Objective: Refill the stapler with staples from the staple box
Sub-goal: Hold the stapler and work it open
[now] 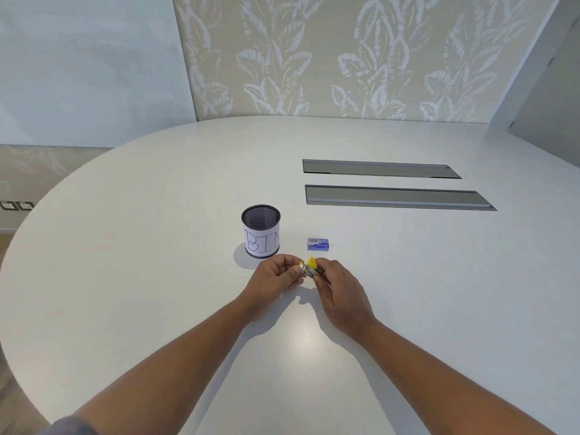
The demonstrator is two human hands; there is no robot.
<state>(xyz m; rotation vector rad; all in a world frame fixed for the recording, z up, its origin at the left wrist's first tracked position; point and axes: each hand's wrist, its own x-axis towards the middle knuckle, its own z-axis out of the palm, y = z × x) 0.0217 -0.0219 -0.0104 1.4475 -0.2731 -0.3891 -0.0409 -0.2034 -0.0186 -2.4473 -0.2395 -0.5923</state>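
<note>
Yellow plastic shows between my two hands: it is the stapler [309, 267], a small one with a yellow top and a shiny metal part under it. I hold it just above the white table [157, 246], near the middle, a little nearer to me than the staple box [318, 243]. My left hand [276, 276] is closed around the metal end with the fingertips, and my right hand [335, 285] grips the yellow end from the right side. I cannot see if the magazine is already open; the fingers cover most of it.

I judge that the step now is to open the stapler. To do it well, I should keep the left hand firm on the base and lift the yellow cover slowly with the right, so the spring does not snap.

The staple box is small, blue and white, and it seems closed. It lies flat, just right of the mesh cup [261, 230] with the label "BIN".
</note>
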